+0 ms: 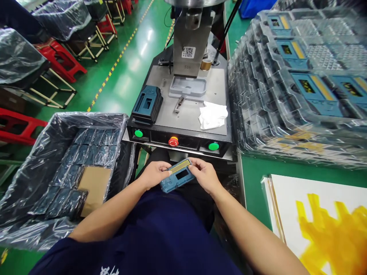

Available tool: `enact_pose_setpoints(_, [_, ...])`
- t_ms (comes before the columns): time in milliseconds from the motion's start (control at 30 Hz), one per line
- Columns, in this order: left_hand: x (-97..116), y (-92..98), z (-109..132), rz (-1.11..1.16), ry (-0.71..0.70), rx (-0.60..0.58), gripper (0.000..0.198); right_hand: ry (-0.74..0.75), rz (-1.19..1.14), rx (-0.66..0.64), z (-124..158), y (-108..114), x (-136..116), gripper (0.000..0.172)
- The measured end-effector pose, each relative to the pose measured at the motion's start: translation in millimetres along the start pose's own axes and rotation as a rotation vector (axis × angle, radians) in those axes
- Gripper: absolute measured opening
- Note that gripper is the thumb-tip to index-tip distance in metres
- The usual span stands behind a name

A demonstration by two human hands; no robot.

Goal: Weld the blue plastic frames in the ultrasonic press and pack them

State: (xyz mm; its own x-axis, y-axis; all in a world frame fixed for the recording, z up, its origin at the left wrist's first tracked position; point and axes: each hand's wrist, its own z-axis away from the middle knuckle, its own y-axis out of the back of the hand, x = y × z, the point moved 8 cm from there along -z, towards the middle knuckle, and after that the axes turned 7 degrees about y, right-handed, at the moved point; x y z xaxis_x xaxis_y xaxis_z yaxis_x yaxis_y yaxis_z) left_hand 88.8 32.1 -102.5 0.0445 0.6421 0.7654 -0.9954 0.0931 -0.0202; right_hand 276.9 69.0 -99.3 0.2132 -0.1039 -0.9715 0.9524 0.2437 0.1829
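Between my hands, above my lap, is a blue-grey plastic panel (172,182) with a dark rectangular window and a yellow strip (180,167) along its far side. My left hand (155,173) grips the panel's left end, thumb on top by the strip. At the other end my right hand (204,173) pinches the right corner, near the strip's end. Both hands are closed on it. In front stands a press with a metal head (187,57) above a light grey fixture (187,87). A stack of blue-grey panels (147,102) sits on the press bed's left.
On the press front are two green buttons (213,146) and a red stop button (173,141). A white cloth (213,115) lies on the bed. A plastic-lined bin (54,126) of wrapped panels stands left. Stacked clear trays (258,95) and a board with yellow strips (286,214) are right.
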Motion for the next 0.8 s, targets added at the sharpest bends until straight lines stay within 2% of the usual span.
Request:
enact_pose_setpoints(100, [0.2, -9.4, 0.0, -0.051, -0.008, -0.106, 0.022, 0.041, -0.004, -0.027, -0.8, -0.6, -2.9, 0.037])
enact_pose_setpoints(233, [1.6, -13.6, 0.2, -0.108, -0.067, -0.078, 0.02, 0.04, -0.046, -0.02, 0.0, -3.2, -3.1, 0.038])
enact_pose_setpoints(367, [0.1, -20.9, 3.2, -0.172, -0.09, -0.07, 0.021, -0.024, 0.058, 0.062, 2.4, -1.3, 2.0, 0.031])
enact_pose_setpoints(567, [-1.6, -28.9, 6.8, -0.157, -0.09, -0.078, 0.023, -0.042, 0.118, 0.092, 2.9, 1.2, 2.8, 0.028])
enact_pose_setpoints(800, [-1.8, -29.3, 5.9, -0.061, -0.059, -0.076, 0.025, -0.04, -0.071, 0.078, 2.1, -1.3, -0.3, 0.041])
